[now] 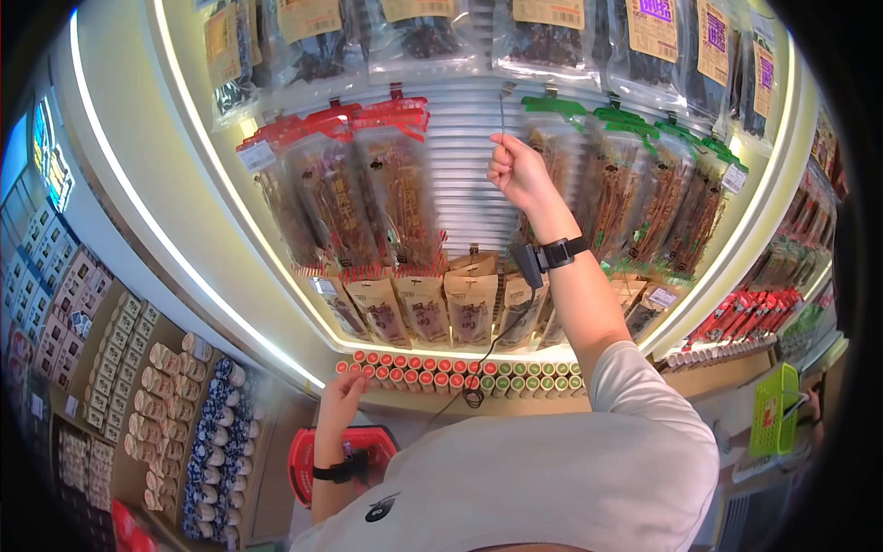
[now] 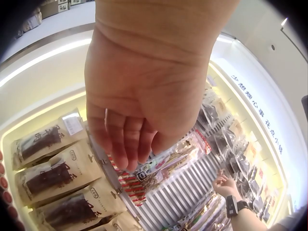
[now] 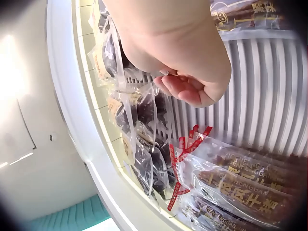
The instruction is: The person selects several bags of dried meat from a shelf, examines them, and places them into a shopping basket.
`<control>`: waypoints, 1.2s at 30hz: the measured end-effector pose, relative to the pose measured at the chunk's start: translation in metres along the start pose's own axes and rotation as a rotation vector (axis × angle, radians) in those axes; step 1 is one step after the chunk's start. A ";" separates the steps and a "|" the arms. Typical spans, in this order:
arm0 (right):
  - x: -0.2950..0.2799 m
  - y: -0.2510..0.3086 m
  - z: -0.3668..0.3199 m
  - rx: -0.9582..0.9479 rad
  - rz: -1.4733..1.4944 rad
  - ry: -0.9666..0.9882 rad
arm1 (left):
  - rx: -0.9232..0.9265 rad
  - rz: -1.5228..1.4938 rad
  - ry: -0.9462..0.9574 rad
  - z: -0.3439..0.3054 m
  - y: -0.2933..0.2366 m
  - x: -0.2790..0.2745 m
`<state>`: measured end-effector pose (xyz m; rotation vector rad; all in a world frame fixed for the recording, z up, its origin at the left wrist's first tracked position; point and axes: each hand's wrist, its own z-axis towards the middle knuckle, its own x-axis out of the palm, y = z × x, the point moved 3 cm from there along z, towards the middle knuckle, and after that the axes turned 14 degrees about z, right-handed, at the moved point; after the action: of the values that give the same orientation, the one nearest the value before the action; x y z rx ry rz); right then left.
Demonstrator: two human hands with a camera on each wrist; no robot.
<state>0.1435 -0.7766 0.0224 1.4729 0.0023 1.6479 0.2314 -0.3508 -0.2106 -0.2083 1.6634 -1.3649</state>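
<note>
Right hand (image 1: 517, 170) raised, pinching metal hook (image 1: 502, 109)

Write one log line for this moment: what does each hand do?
right hand: grips metal hook on slat wall | left hand: holds nothing, near red-capped tubes

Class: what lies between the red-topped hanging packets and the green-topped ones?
In the head view, bare slatted wall and one empty metal hook, which the right hand grips.

Here's a shop alcove, white slat wall (image 1: 464, 156) glowing under a curved light strip (image 1: 212, 294), wooden shelves (image 1: 138, 368) of boxes at left, green basket (image 1: 771, 412) right.
</note>
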 end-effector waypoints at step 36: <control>0.033 0.007 0.053 0.053 -0.199 -0.282 | -0.055 -0.088 -0.011 -0.024 0.009 0.013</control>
<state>0.1850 -0.7889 0.0673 1.6777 0.0348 1.2819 0.2101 -0.3397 -0.2265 -0.3243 1.7007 -1.3819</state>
